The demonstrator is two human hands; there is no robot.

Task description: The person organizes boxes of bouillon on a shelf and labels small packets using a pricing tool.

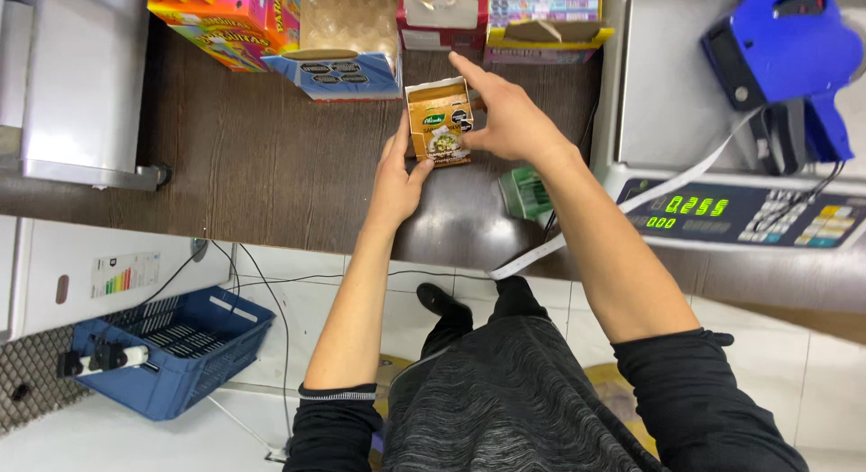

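Observation:
A small orange carton [439, 122] with a food picture on its front stands on the dark wooden counter [262, 165]. My left hand [398, 179] grips its left side from below. My right hand [505, 118] holds its right side, with the index finger stretched over the carton's top edge. Both arms wear black sleeves pushed up to the elbows.
Several open cardboard boxes [347, 39] line the counter's far edge. A weighing scale [722, 210] with a green digit display sits at right, a blue price-label gun [785, 52] on its tray. A grey appliance [77, 84] stands left. A blue plastic basket [171, 350] lies on the floor.

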